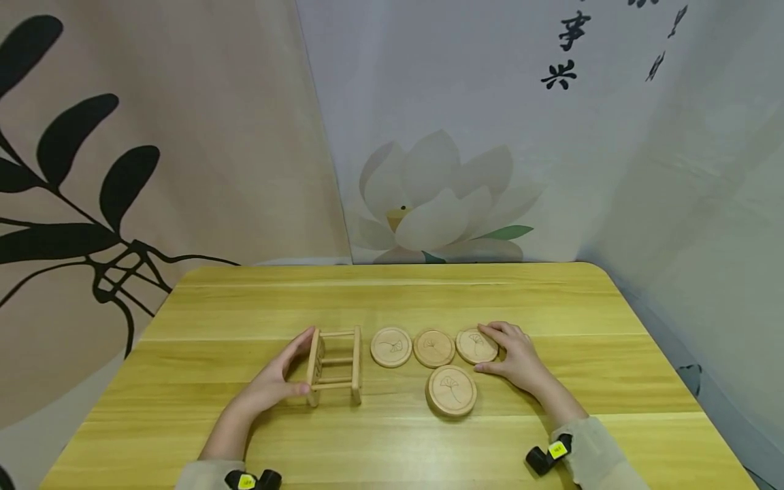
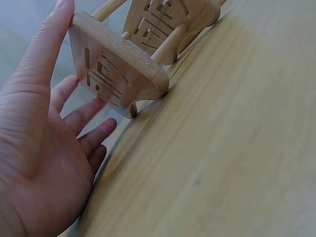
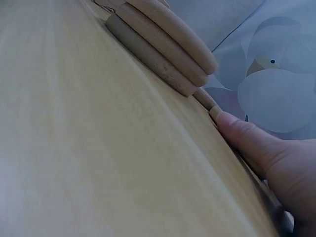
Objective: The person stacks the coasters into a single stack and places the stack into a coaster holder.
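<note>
My left hand (image 1: 271, 382) holds the near side panel of a small wooden coaster rack (image 1: 356, 367), thumb at the front edge and fingers at the back. The rack stands upright; its panels have cut-out slots, visible in the left wrist view, and thin rods join them. My right hand (image 1: 519, 358) grips a round wooden coaster (image 1: 474, 346) by its edge between thumb and fingers. To its left lie a second coaster (image 1: 434, 348) and a third coaster (image 1: 390, 347), forming a row. In front of the row sits a stack of coasters (image 1: 451, 391), three layers thick in the right wrist view.
The light wooden table (image 1: 392, 449) extends beneath everything, its back edge meeting a hanging cloth (image 1: 453, 102) printed with a flower and characters. Black wrist cameras (image 1: 549, 454) are strapped over both sleeves.
</note>
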